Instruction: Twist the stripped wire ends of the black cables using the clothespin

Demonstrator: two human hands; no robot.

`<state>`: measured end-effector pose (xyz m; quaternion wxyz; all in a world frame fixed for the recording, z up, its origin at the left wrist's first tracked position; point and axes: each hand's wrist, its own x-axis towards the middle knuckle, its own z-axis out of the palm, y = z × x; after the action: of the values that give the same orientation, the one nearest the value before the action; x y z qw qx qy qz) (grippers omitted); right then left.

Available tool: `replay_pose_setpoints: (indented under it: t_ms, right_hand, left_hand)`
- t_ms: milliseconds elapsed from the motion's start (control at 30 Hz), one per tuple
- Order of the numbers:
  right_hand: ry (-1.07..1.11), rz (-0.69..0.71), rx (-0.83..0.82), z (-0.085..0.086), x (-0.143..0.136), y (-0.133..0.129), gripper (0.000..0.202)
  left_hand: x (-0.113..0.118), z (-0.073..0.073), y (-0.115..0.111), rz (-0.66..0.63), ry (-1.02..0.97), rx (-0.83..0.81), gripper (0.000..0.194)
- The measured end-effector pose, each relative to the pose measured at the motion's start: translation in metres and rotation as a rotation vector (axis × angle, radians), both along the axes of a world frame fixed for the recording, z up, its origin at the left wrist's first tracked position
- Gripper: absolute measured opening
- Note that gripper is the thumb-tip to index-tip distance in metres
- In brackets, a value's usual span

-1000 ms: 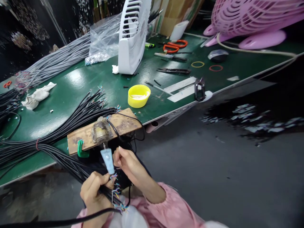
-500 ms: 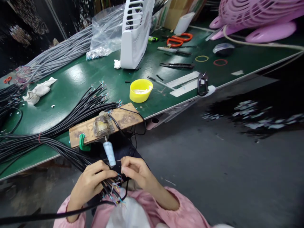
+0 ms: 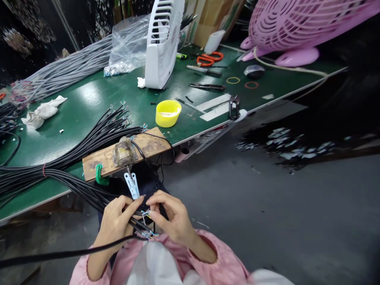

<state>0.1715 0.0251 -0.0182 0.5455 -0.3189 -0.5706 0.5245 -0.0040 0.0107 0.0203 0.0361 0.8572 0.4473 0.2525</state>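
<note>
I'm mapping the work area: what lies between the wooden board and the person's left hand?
In the head view, a light blue clip lies between the wooden board and the left hand, with black cables passing to its left.

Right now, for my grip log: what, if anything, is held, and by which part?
Left hand: black cables, near their ends. Right hand: at the coloured wires; a hold cannot be told.

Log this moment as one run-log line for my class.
left hand: at black cables | right hand: at coloured wire ends | blue clip: near both hands | yellow cup: on green table
</note>
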Motion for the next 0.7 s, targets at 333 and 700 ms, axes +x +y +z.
replay_pose_setpoints:
  t_ms: [333, 700]
  right_hand:
    - [0.016, 0.068, 0.004, 0.004, -0.002, 0.002, 0.018]
    - [0.217, 0.251, -0.122, -0.002, -0.015, 0.008, 0.025]
  left_hand:
    - [0.002, -0.007, -0.015, 0.002, -0.17, 0.15, 0.012]
    - [0.005, -0.001, -0.017, 0.081, -0.248, 0.037, 0.022]
